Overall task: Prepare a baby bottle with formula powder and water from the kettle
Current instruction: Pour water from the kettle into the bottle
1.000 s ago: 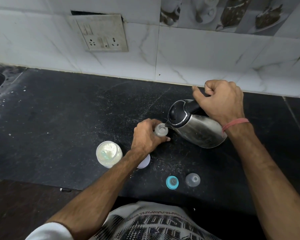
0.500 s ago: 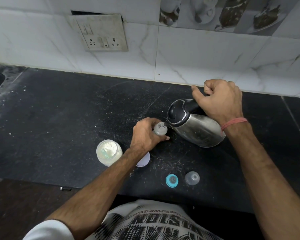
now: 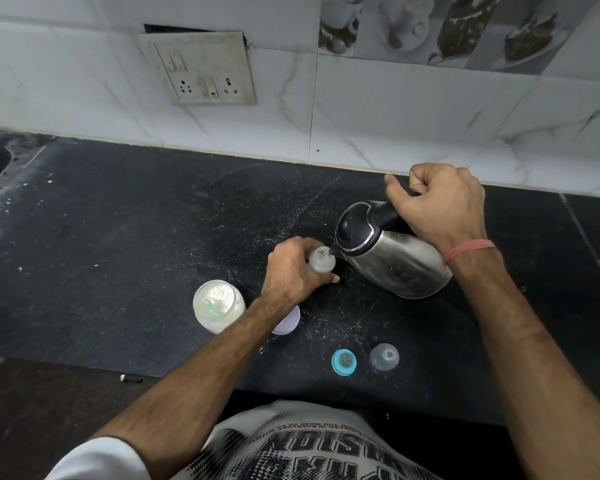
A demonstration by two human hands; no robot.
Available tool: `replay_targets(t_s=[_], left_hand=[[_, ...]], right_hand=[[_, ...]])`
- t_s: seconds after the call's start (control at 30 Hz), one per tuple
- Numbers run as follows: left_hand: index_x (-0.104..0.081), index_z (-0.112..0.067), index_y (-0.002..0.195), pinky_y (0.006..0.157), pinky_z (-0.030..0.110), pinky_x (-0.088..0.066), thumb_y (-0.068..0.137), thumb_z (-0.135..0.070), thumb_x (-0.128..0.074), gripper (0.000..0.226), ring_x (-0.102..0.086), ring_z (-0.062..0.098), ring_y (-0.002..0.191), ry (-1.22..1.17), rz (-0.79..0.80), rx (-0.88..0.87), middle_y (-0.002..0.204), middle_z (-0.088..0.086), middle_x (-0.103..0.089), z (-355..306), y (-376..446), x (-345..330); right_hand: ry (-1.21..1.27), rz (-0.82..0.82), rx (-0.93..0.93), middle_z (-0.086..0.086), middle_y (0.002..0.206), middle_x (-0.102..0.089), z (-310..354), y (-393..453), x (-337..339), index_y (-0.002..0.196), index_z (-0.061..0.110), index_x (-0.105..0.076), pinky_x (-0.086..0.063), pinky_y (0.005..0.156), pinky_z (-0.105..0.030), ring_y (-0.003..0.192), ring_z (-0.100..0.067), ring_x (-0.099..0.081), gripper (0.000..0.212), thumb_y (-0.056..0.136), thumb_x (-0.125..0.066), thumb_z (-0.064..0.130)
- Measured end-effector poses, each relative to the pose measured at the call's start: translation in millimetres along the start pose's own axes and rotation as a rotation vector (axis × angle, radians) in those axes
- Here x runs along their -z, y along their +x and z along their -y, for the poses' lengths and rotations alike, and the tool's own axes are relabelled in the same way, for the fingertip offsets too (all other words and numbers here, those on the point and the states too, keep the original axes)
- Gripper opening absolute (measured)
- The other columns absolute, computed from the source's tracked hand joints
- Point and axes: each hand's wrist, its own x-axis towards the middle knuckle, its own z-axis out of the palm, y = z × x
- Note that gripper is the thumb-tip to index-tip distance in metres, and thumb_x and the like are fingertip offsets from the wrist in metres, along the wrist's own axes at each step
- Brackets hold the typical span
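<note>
The small clear baby bottle (image 3: 321, 259) is held upright on the black counter (image 3: 118, 237) by the left hand (image 3: 293, 271), whose fingers are curled around it. The steel kettle (image 3: 392, 261) is tilted by the right hand (image 3: 437, 206), clenched on its black handle, the spout touching the bottle's mouth. Free counter is seen to the left; the wall (image 3: 395, 116) is close behind. The bottle's body is hidden by fingers.
</note>
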Motion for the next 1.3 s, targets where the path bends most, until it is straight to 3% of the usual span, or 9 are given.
replay_targets(t_s=[0.2, 0.53, 0.73, 0.87, 1.07, 1.3], left_hand=[[-0.081, -0.030, 0.117, 0.093, 0.040, -0.065, 0.066, -0.042, -0.111, 0.061, -0.073, 0.008, 0.105, 0.022, 0.004, -0.017, 0.111, -0.015, -0.074, -2, 2, 0], [-0.082, -0.030, 0.112, 0.092, 0.035, -0.065, 0.066, -0.036, -0.111, 0.055, -0.071, -0.002, 0.098, 0.028, 0.029, -0.013, 0.099, -0.022, -0.073, -5, 3, 4], [-0.081, -0.031, 0.115, 0.092, 0.035, -0.064, 0.067, -0.039, -0.111, 0.057, -0.070, 0.001, 0.102, 0.015, 0.021, -0.011, 0.106, -0.020, -0.072, -3, 2, 4], [-0.082, -0.033, 0.113, 0.090, 0.035, -0.064, 0.068, -0.041, -0.110, 0.053, -0.071, 0.002, 0.101, 0.008, -0.013, -0.022, 0.106, -0.019, -0.073, -3, 1, 3], [-0.083, -0.035, 0.112, 0.092, 0.037, -0.066, 0.067, -0.045, -0.109, 0.053, -0.074, 0.003, 0.103, -0.032, -0.049, -0.014, 0.107, -0.018, -0.076, -5, 2, 5], [-0.081, -0.041, 0.111, 0.093, 0.037, -0.064, 0.063, -0.054, -0.107, 0.055, -0.073, 0.001, 0.102, -0.005, -0.082, 0.002, 0.106, -0.022, -0.076, 2, -6, 1]], right_hand=[[-0.005, -0.001, 0.008, 0.005, 0.052, -0.031, -2, 0, 1, 0.061, 0.017, -0.030, -0.039, 0.076, -0.036, 0.052, -0.017, -0.035, 0.063, 0.100, -0.068, 0.049], [0.001, -0.010, 0.011, 0.005, 0.052, -0.033, -5, 0, -3, 0.061, 0.017, -0.032, -0.040, 0.077, -0.036, 0.052, -0.018, -0.037, 0.063, 0.100, -0.068, 0.050], [0.058, -0.043, -0.002, 0.005, 0.051, -0.032, -9, -4, -3, 0.060, 0.018, -0.032, -0.055, 0.084, -0.045, 0.051, -0.018, -0.034, 0.063, 0.100, -0.069, 0.048], [0.105, -0.081, -0.026, 0.003, 0.052, -0.031, -13, -7, -5, 0.060, 0.018, -0.031, -0.057, 0.083, -0.047, 0.052, -0.021, -0.034, 0.063, 0.099, -0.071, 0.047], [0.264, -0.211, -0.149, 0.001, 0.054, -0.035, -28, -12, -13, 0.061, 0.015, -0.033, -0.044, 0.063, -0.035, 0.051, -0.019, -0.032, 0.062, 0.095, -0.074, 0.046], [0.488, -0.356, -0.311, 0.004, 0.056, -0.032, -47, -8, -35, 0.060, 0.023, -0.027, -0.038, 0.061, -0.032, 0.053, -0.014, -0.029, 0.060, 0.094, -0.074, 0.039]])
